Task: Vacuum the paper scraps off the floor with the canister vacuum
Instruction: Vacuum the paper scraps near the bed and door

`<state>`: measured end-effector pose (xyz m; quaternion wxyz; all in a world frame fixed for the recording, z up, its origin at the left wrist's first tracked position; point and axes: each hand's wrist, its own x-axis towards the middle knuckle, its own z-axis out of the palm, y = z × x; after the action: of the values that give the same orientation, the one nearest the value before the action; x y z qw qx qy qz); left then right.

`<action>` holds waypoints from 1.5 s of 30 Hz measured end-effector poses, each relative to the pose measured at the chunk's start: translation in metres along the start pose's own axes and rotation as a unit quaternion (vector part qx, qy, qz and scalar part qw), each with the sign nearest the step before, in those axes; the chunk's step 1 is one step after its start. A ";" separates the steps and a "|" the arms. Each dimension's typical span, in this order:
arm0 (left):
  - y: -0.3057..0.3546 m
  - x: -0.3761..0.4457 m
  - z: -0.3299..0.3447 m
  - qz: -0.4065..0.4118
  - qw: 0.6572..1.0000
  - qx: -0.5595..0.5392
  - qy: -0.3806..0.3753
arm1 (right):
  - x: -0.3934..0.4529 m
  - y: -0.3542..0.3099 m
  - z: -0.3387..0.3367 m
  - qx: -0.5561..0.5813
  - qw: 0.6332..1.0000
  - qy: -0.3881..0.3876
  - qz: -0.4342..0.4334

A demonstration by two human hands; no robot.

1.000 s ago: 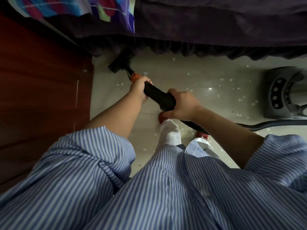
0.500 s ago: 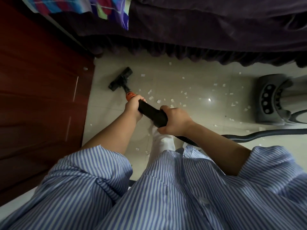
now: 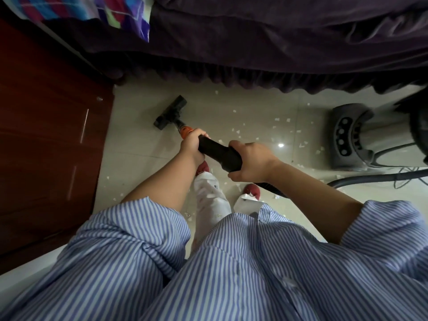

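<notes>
Floor (image 3: 254,107) scraps (image 3: 236,130) (nozzle (image 3: 170,112) beside)

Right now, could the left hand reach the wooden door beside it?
Probably yes: bare floor lies between the left hand and the wooden door, but it grips the vacuum wand.

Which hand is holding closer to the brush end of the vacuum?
The left hand, gripping the black wand by its orange collar. The right hand grips farther back, near the hose.

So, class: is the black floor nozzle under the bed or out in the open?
Out in the open: the black floor nozzle lies on pale tile, short of the dark purple bed skirt.
</notes>
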<state>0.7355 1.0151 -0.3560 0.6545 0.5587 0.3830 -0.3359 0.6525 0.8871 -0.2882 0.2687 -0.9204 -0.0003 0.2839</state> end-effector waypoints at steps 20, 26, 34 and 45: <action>-0.082 -0.067 0.053 -0.049 0.999 0.004 -0.024 | -0.106 0.059 -0.008 0.026 0.999 -0.025 0.001; -0.091 -0.080 0.063 -0.072 0.996 -0.032 -0.032 | -0.124 0.059 -0.020 -0.004 1.000 -0.024 0.008; -0.096 -0.092 0.059 -0.065 0.996 -0.047 -0.034 | -0.133 0.053 -0.024 -0.035 0.999 -0.021 -0.023; -0.072 -0.093 -0.038 -0.027 0.988 -0.144 0.039 | -0.085 -0.018 0.001 -0.048 0.987 -0.073 -0.131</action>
<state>0.6230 1.0427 -0.3116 0.7038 0.4605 0.4672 -0.2725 0.5834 0.8899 -0.2354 0.2580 -0.9011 -0.1545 0.3123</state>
